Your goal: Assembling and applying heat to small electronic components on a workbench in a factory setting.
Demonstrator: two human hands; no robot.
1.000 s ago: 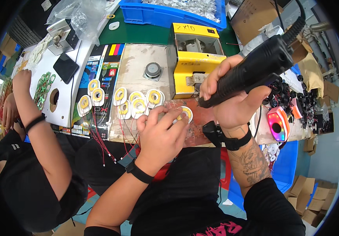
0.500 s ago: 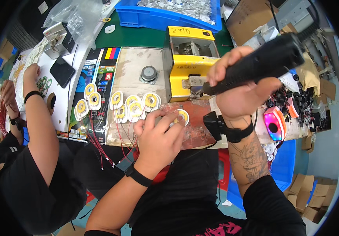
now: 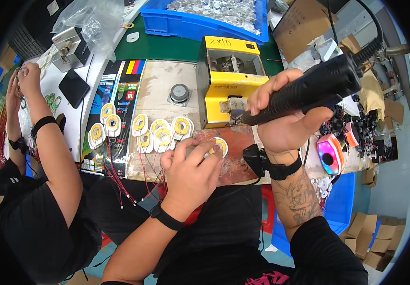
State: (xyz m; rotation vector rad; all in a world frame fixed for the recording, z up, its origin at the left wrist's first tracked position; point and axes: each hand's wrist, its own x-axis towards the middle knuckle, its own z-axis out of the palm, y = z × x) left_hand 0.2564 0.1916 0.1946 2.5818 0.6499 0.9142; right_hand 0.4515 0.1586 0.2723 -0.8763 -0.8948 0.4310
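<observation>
A blue bin (image 3: 181, 26) is standing at the far edge. A yellow machine (image 3: 236, 81) is standing nearer, right of centre. A reddish board (image 3: 238, 164) is lying on its near side. A black corded tool (image 3: 312, 90) is slanting over the right side, held by the right hand (image 3: 285, 121): the fingers are curling round it, the thumb is pointing right. The left hand (image 3: 190, 168) is reaching over the board with fingers slightly spread; whether they are pinching cannot be told. A lit device (image 3: 329, 154) is glowing at the right. A round speaker (image 3: 180, 94) is lying left of the machine. Wired ring parts (image 3: 162, 137) are lying left of the left hand. A single ring part (image 3: 221, 142) is resting on the board, under the left fingertips.
</observation>
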